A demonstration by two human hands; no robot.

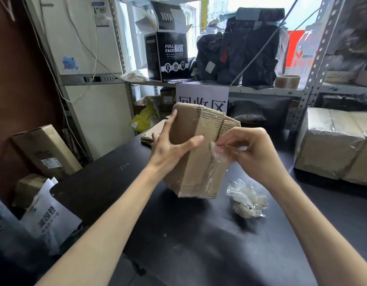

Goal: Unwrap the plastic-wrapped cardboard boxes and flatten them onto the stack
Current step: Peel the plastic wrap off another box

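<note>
Two hands on one box [197,162], held up off the table [137,193] at mid-frame. Gripped by the left hand [170,149], thumb across the front face and forefinger up along the side edge; pinched in the right hand [254,153], a tab of clear film [218,155] raised off the box's right side. Step in hand, by the look of it: peeling off the last wrap, flattening not yet begun. Next, probably: draw the film down and away in one steady pull, left grip kept firm so the box does not twist, then drop the scrap by the wad [247,201] of spent plastic lying on the table just right of the box. After that, collapse and lay on the stack [151,131] of flat cardboard behind the left hand (partly hidden, so height hard to judge). Worn brown corrugate, soft at the corners, open at the top, fluted edges showing, shiny traces of tape or film down the front; likely to fold easily. Well to the right, a bundle [335,145] under plastic, yet to be opened.
</note>
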